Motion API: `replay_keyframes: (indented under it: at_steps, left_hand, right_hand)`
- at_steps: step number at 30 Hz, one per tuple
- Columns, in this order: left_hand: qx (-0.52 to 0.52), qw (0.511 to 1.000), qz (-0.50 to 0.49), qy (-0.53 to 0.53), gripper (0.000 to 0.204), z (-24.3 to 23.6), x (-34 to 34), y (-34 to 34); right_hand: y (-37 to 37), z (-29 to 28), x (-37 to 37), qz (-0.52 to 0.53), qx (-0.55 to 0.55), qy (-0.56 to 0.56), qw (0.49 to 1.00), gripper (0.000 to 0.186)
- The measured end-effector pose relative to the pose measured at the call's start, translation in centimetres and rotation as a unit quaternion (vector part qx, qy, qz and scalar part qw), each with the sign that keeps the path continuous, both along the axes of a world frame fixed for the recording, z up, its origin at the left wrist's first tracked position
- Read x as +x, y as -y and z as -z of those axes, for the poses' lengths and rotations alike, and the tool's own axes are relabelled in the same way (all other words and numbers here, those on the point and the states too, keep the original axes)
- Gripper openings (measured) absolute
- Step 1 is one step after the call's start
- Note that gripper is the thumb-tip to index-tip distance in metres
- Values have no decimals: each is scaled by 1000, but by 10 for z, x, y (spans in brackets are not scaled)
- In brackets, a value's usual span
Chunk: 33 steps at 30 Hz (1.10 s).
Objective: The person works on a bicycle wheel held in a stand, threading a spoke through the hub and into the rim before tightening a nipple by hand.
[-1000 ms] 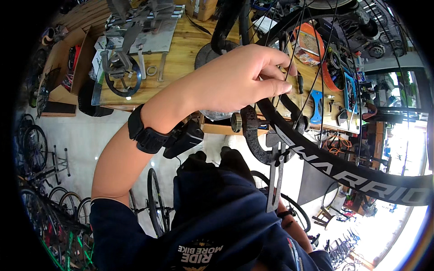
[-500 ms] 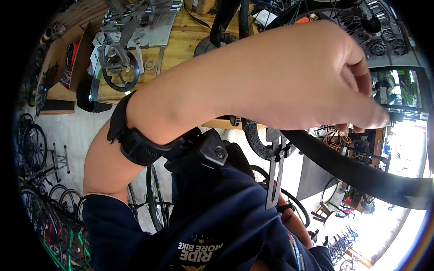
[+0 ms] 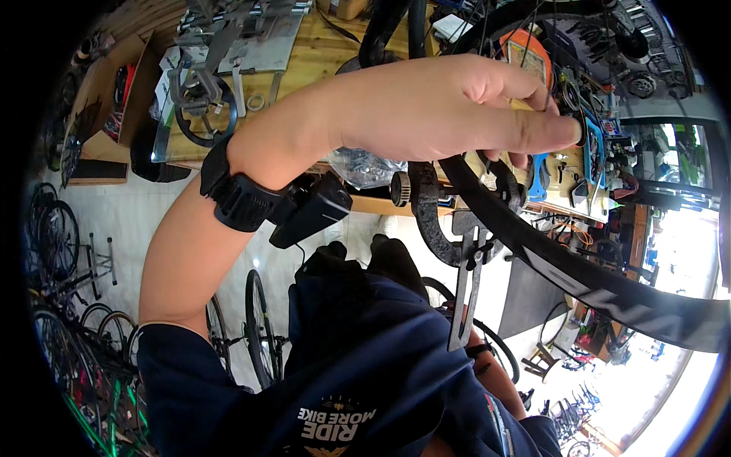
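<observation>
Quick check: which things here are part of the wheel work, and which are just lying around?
In use: left hand, black rim, spokes, truing stand, its gauge arm.
Lying about: wooden bench, cardboard box, orange tray, parked bikes.

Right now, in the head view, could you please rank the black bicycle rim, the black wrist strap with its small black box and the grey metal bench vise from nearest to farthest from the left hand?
1. Black bicycle rim: just under the left hand, by its fingertips.
2. Black wrist strap with its small black box: on that arm's wrist, lower left.
3. Grey metal bench vise: far left, on the wooden bench.
</observation>
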<state>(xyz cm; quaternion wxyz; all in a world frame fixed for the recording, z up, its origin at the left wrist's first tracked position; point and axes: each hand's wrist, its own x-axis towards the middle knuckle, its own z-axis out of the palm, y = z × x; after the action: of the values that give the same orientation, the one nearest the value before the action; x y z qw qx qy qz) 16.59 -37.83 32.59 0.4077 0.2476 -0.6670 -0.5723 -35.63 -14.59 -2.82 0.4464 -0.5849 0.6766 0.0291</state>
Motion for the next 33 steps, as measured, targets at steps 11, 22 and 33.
replay_keyframes:
  at_steps: [11, 22, 33]
  left_hand:
    - [-47, 995, -65, 54, 29, 30, 4, 12]
    - [-62, 991, -83, 86, 24, 34, 7, 15]
    - [-49, 999, -7, 1, 22, 7, 1, 5]
  right_hand:
    - [-14, 16, -22, 31, 12, -4, 999, 27]
    - [-11, -15, 4, 64, -5, 77, 995, 26]
    - [-14, -28, 15, 98, 30, 100, 990, 23]
